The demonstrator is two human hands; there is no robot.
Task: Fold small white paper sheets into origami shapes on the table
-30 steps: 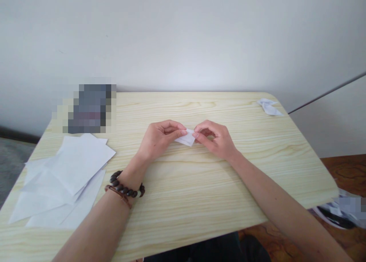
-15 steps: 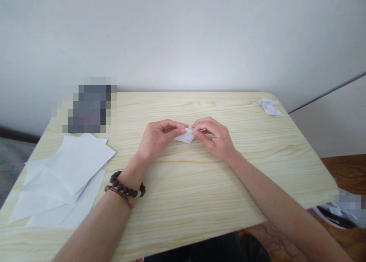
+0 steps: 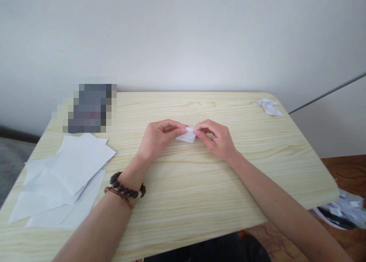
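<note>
A small piece of folded white paper (image 3: 187, 135) is held between my two hands, just over the middle of the table. My left hand (image 3: 158, 138), with a dark bead bracelet and a brown cord at the wrist, pinches its left side between thumb and fingers. Pinching the right edge between thumb and index finger is my right hand (image 3: 216, 138). The fingers cover parts of the paper, so its full shape is hidden.
White paper sheets (image 3: 82, 163) lie overlapping on the table (image 3: 183, 201) at the left. Behind them is a dark, pixelated object (image 3: 90, 105). A folded white paper piece (image 3: 269, 107) rests at the back right corner. Paper scraps (image 3: 345, 208) fill a container on the floor.
My right hand's fingertips have shifted slightly to the right along the paper. More of the paper's face now shows between the hands. The left hand has hardly moved.
</note>
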